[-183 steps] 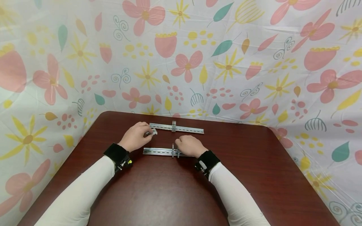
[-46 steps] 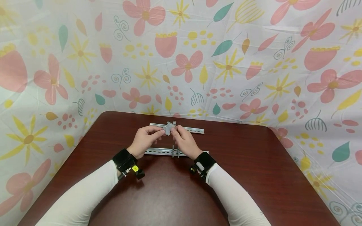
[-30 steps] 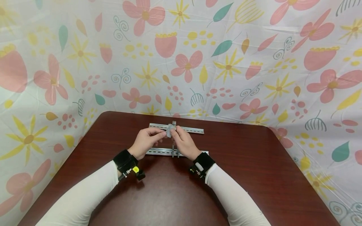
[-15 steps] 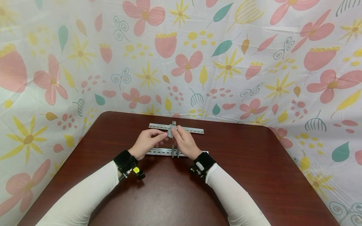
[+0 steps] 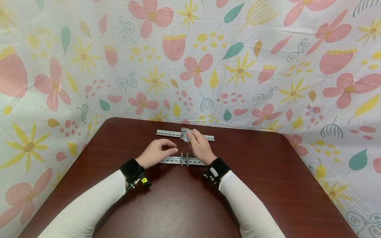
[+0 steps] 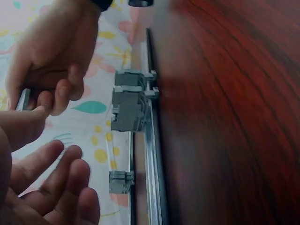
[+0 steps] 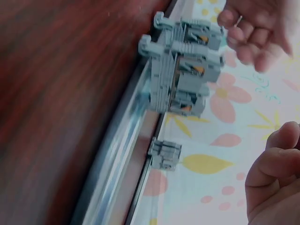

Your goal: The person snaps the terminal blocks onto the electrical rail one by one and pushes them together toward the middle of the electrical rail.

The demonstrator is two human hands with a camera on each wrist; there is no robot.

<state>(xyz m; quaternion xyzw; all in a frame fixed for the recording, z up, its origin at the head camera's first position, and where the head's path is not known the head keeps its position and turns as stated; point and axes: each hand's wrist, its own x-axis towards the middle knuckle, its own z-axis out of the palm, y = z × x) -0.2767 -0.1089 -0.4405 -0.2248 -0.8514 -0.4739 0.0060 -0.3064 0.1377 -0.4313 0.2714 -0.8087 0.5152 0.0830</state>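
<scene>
In the head view my right hand pinches a flat grey terminal block between thumb and fingers, just in front of the far DIN rail. The left wrist view shows only a sliver of this terminal block. My left hand holds nothing; its thumb and fingers are apart, above the left part of the near DIN rail. Several grey terminal blocks with orange parts sit on the near rail. A smaller-looking grey block group is mounted on the far rail.
Both rails lie roughly parallel on the dark red-brown table. A flower-patterned cloth hangs behind the table and along its sides. Both wrists wear black straps with cameras.
Earlier, the left hand held the terminal block, and then both hands held it together. Now the left hand has let go, and the right hand has moved slightly right with the block.
</scene>
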